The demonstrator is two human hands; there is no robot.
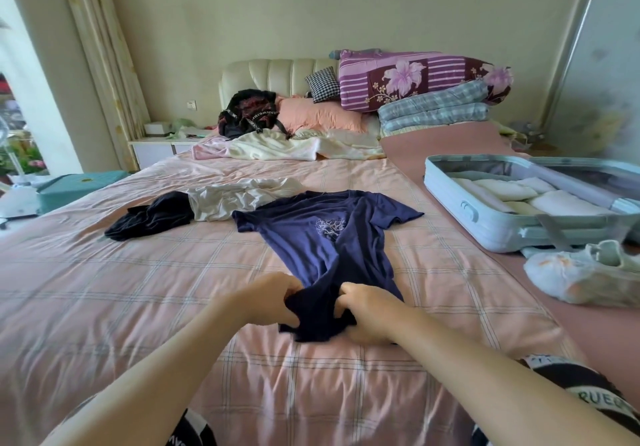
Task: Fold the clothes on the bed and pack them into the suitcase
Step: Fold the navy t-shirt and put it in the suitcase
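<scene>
Navy tee (325,234) on bed (138,307), hem clutched in L grip (277,302) & R grip (370,314), close together

Navy T-shirt (322,234) with white print, pink checked bedspread (138,289), pale blue suitcase (491,224), purple floral quilt (415,78).

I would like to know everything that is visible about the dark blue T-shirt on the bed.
The dark blue T-shirt is short-sleeved, of soft thin fabric, with a pale line print on the chest. It lies on the pink checked bed cover, collar away from the person, sleeves spread, body wrinkled. The left hand and the right hand each grip the bunched hem. One sleeve lies against a cream garment.
</scene>
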